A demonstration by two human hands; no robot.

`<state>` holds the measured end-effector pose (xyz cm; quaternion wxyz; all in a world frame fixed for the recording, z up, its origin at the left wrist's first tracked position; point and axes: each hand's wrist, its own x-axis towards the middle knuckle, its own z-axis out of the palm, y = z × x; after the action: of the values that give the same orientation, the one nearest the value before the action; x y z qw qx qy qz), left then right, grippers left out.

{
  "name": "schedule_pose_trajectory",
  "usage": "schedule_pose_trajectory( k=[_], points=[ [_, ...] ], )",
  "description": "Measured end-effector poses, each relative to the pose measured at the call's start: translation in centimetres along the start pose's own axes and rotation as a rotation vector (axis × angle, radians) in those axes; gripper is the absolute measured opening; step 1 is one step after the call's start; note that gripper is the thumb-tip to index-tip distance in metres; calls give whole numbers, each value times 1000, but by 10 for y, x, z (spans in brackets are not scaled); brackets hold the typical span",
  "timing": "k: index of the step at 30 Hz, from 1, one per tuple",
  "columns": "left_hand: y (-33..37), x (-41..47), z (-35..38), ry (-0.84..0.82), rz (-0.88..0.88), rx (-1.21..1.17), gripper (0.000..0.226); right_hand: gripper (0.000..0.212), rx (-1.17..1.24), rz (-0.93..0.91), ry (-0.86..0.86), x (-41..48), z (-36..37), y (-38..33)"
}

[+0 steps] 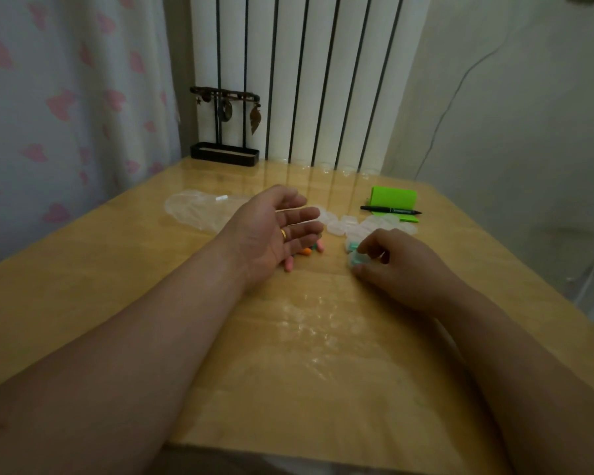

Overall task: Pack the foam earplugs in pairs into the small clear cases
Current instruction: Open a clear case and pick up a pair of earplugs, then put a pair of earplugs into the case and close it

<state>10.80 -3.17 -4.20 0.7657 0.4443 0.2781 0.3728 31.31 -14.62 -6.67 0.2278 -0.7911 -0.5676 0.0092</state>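
Note:
My left hand [276, 228] lies palm-up with straight fingers over a small heap of pink, orange and green foam earplugs [304, 252], which it partly hides. To the right, my right hand [388, 258] pinches a small clear case with teal earplugs inside [356, 257] between thumb and fingertips, low on the table. Several empty small clear cases [364, 225] lie in a row just beyond both hands.
A clear plastic bag [199, 210] lies at the left of the wooden table [117, 286]. A green box [393, 197], a black pen [390, 210] and a green notepad sit at the back right. A black jewellery stand [224, 150] is at the far edge.

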Motion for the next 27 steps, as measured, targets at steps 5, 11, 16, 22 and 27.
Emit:
schedule_pose_trajectory(
  k=[5, 11, 16, 22, 27],
  points=[
    [1, 0, 0, -1, 1, -27, 33, 32, 0, 5, 26, 1, 1, 1],
    [3, 1, -1, 30, 7, -61, 31, 19, 132, 17, 193, 6, 0, 7],
    [4, 5, -3, 95, 63, -80, 30, 14, 131, 54, 266, 24, -3, -1],
    [6, 7, -8, 161, 68, -83, 57, 21, -45, -15, 133, 65, 4, -23],
    [7, 5, -7, 179, 61, -65, 56, 41, -343, -25, 19, 96, 13, -34]
  ],
)
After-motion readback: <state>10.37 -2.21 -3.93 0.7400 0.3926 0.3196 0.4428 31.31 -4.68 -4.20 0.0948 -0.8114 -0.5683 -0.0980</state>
